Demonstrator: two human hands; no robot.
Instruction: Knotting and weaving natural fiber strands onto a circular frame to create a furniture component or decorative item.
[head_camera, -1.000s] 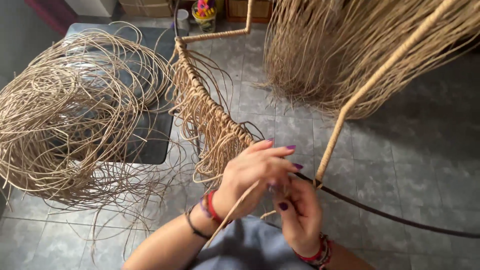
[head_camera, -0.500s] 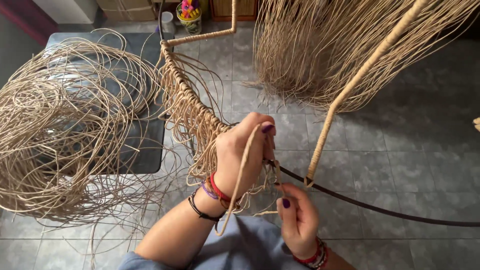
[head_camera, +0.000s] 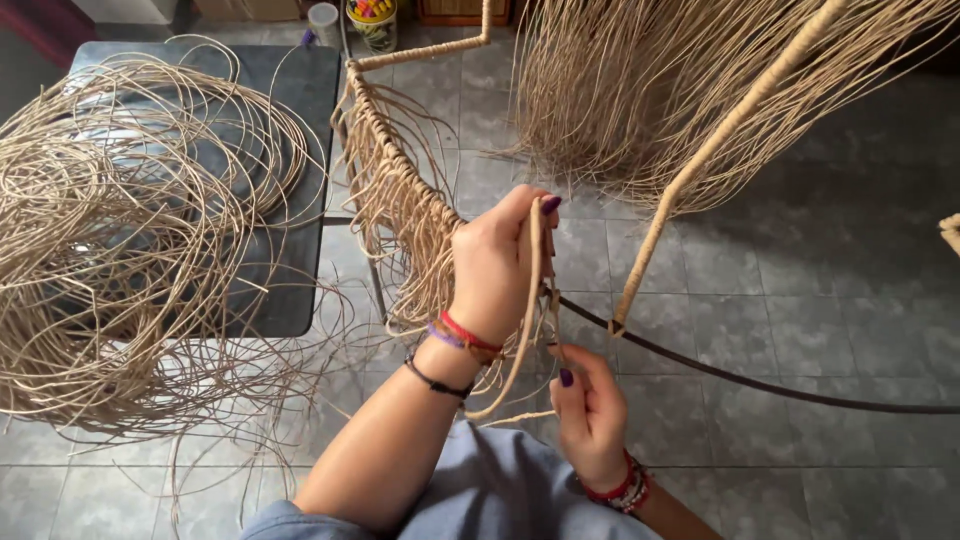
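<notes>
Weaving cane onto a frame
The left hand and right hand are both gripping 1 cane strand with clenched fingers beside the dark rod.

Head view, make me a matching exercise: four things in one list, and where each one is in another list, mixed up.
Things:
1. Loose cane pile
2. Left hand
3. Right hand
4. Cup of colourful items

Places:
A. Below the rod, pinching a strand
B. On the floor at the top edge
C. Raised, gripping a strand at the dark rod
D. Heaped on the dark table at left

Pairs: 1-D, 2-C, 3-A, 4-B
</notes>
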